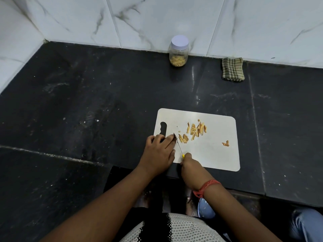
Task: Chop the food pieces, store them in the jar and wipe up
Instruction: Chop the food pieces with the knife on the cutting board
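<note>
At lower centre, the right hand [187,160] grips the yellow-handled knife [178,144] while the left hand [160,151] rests flat-fingered beside the food pieces [196,130] on the cutting board [218,154]; those fingertips should stay clear of the blade, the jar [178,51] standing closed at upper centre.

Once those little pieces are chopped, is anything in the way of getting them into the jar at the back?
The bare countertop between the cutting board and the jar holds nothing. The one obstacle is the jar's own lid, still on. The folded cloth lies off to the right, clear of the path from the food pieces.
</note>
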A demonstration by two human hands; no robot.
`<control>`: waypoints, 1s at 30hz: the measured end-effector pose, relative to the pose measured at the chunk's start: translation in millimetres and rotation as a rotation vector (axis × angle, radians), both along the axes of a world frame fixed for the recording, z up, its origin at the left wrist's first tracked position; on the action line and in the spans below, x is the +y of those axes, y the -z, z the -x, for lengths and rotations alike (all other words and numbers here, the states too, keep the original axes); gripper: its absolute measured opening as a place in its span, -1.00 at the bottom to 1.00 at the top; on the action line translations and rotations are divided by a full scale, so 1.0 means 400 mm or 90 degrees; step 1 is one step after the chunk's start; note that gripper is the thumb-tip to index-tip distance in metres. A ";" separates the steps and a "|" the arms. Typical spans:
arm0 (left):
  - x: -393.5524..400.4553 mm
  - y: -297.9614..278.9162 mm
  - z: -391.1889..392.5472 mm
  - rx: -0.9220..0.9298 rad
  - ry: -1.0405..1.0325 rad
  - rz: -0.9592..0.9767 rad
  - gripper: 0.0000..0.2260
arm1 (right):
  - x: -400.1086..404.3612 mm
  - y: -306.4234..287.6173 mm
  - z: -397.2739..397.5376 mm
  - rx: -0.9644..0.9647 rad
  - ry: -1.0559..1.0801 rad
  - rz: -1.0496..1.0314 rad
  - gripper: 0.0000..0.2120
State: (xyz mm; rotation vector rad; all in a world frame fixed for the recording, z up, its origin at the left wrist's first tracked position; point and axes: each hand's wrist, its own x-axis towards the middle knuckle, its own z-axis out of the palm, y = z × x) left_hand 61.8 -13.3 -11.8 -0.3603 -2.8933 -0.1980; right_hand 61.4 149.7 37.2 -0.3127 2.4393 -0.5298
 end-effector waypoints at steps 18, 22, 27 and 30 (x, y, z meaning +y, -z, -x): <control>0.008 -0.020 -0.005 -0.012 -0.004 0.048 -0.60 | 0.007 -0.037 0.030 -0.057 0.004 0.008 -0.96; 0.012 -0.026 -0.006 -0.027 -0.010 0.060 -0.60 | 0.016 -0.052 0.023 -0.061 -0.006 0.014 -0.98; 0.011 -0.023 -0.007 -0.046 -0.007 0.064 -0.60 | 0.014 -0.057 0.017 -0.083 0.005 0.020 -0.95; 0.008 -0.010 -0.008 -0.046 0.010 0.055 -0.60 | 0.010 -0.046 0.012 -0.082 0.013 0.026 -0.94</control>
